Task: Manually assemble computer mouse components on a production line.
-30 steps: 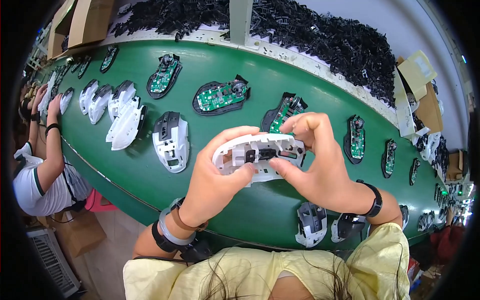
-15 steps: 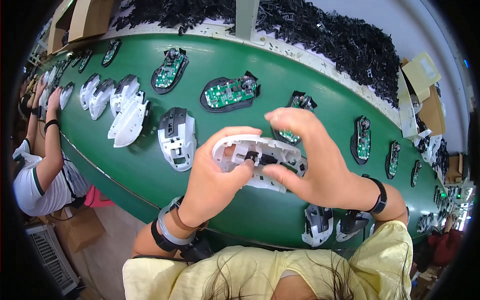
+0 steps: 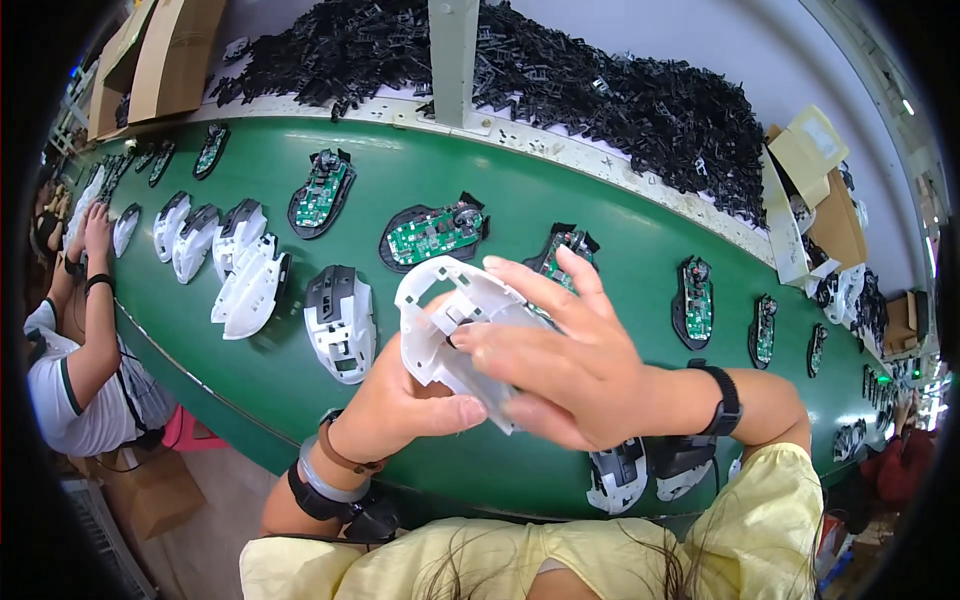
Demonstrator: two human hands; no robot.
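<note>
A hollow white mouse shell (image 3: pixel 420 345) is tilted with its inner side up in front of me. My left hand (image 3: pixel 415 400) is closed around its near left side, thumb along the lower edge. Over the right part lies my right hand (image 3: pixel 570 365); a fingertip presses inside, beside a small dark part mostly hidden by it, and the thumb is at the near edge. A mouse base with a green circuit board (image 3: pixel 565 245) lies partly behind the right hand. Left of the held shell rests a white-and-dark mouse shell (image 3: pixel 340 325).
More white shells (image 3: pixel 250 290) lie to the left on the green table (image 3: pixel 240 385). Bases with circuit boards (image 3: pixel 435 238) form a row across it. Black plastic parts (image 3: pixel 640 115) are heaped along the back. Two shells (image 3: pixel 617 478) lie near my right forearm. A co-worker's arms (image 3: pixel 95 300) are at far left.
My right hand has moved left and its fingers now reach into the shell. My left thumb has left the inside for the near edge. The view has shifted, so the table appears lower.
</note>
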